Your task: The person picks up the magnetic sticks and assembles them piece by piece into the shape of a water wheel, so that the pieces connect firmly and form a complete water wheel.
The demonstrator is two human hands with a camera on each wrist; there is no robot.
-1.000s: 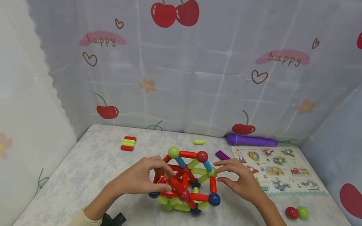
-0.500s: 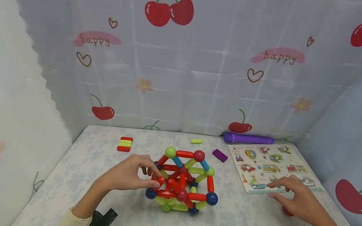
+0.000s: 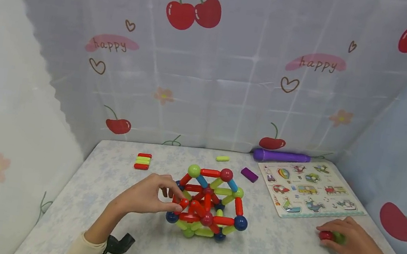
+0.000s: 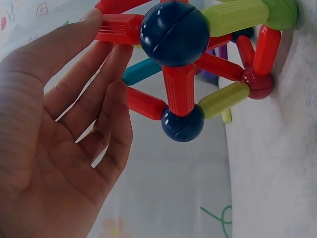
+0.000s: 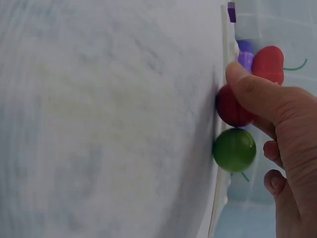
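Note:
A many-sided framework (image 3: 208, 192) of coloured magnetic rods and balls stands mid-table. At its left side my left hand (image 3: 148, 195) pinches a red rod (image 4: 119, 29) between thumb and fingertips; in the left wrist view the rod's other end meets a dark blue ball (image 4: 174, 33). Far to the right, my right hand (image 3: 353, 243) is low over the table, thumb and finger on either side of a dark red ball (image 5: 233, 106). A green ball (image 5: 234, 150) sits right against the red one, partly covered by the hand in the head view.
Three short rods (image 3: 142, 161) lie together at the back left. Behind the framework are a yellow-green rod (image 3: 223, 158) and a purple block (image 3: 249, 175). A picture board (image 3: 308, 189) and a purple tube-shaped object (image 3: 281, 157) lie at the back right.
My right hand has left the framework's right side, moved right to the two balls and taken hold of the red one. My left hand has shifted slightly left, still pinching the red rod.

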